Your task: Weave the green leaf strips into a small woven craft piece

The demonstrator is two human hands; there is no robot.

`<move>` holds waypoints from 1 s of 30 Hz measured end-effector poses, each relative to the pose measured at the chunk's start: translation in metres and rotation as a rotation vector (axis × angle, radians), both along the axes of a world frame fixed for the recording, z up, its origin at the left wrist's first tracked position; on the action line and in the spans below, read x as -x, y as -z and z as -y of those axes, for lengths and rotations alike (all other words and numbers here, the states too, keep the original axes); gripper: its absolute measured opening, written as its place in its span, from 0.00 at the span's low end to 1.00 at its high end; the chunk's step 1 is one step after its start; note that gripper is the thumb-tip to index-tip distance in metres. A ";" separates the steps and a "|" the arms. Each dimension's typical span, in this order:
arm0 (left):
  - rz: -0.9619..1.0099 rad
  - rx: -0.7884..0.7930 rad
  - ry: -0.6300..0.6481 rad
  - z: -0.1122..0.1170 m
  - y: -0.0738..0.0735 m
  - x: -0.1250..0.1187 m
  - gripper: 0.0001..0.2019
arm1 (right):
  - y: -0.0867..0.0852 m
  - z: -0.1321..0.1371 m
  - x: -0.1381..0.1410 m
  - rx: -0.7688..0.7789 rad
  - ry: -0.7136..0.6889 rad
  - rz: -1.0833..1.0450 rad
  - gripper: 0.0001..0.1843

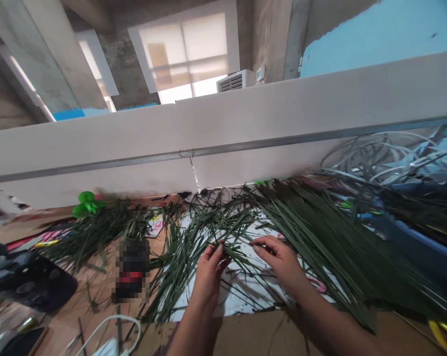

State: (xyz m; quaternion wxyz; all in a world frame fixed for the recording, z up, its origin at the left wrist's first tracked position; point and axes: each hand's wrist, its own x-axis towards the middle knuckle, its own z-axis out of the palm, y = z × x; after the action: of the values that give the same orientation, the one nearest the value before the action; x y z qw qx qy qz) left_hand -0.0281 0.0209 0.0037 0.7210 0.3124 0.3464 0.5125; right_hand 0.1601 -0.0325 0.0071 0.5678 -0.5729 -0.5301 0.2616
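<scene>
In the middle of the head view, my left hand (pixel 209 262) pinches dark green leaf strips (pixel 240 256) between thumb and fingers, their ends fanning out to the right. My right hand (pixel 279 257) is a little way to the right, thumb and forefinger pressed together; whatever is between them is too small to make out. Below both hands lies a white sheet (pixel 233 304) strewn with cut green bits. A heap of narrow leaf strips (pixel 179 267) lies left of my left hand. Long green leaves (pixel 320 227) are piled to the right. Beside my right forearm shows a pink scissor-like handle (pixel 318 285).
A blue basin (pixel 412 242) and white looped strips (pixel 375 153) are at the right. Further left are more leaf strips (pixel 93 227), a green plastic object (pixel 86 203), a black container (pixel 34 282) and a white cable (pixel 114 317). A pale partition (pixel 223 123) stands behind.
</scene>
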 end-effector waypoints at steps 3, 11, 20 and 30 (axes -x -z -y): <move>0.011 -0.025 0.028 -0.001 0.001 0.001 0.23 | 0.003 0.000 0.006 0.167 -0.134 -0.130 0.18; 0.029 -0.069 0.097 0.006 -0.005 -0.003 0.23 | 0.012 0.001 0.024 0.324 -0.385 -0.446 0.19; -0.136 -0.097 0.286 0.012 0.012 -0.014 0.27 | 0.013 -0.002 0.019 0.187 -0.183 -0.598 0.19; -0.210 -0.140 0.390 0.024 0.023 -0.033 0.30 | 0.014 -0.011 0.016 0.138 -0.085 -0.980 0.25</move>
State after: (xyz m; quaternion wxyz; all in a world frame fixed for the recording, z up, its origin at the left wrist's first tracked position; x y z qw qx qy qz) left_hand 0.0048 -0.0034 -0.0198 0.7429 0.4741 0.3164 0.3510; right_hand 0.1443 -0.0214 -0.0073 0.6998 -0.3966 -0.2052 0.5576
